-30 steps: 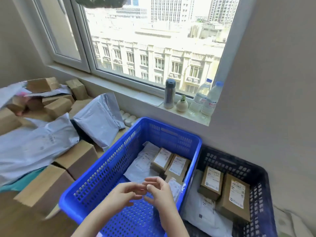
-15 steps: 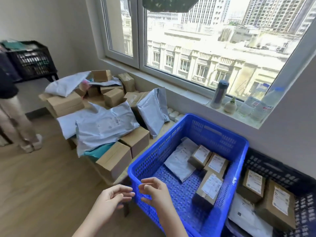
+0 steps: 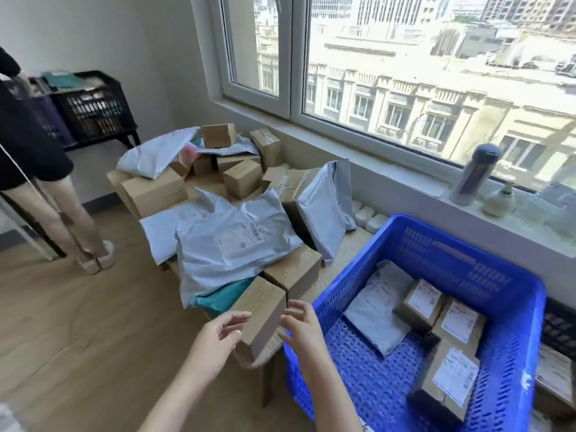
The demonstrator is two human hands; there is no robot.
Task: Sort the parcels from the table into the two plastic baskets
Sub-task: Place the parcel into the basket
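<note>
The nearest cardboard box (image 3: 263,313) lay at the near edge of the table (image 3: 346,254), just left of the blue basket (image 3: 511,353), with its long axis running from near to far. It stood between the left hand (image 3: 218,338) and the right hand (image 3: 300,327). Both hands were released, fingers loose and holding nothing, about equally near the box.

Sunlit room with a wide window

A white-framed window (image 3: 293,57) looks onto pale stone buildings; plain white walls (image 3: 109,35) meet a light wood-plank floor (image 3: 78,322). A black slatted crate rack (image 3: 93,110) stands in the far corner.
</note>
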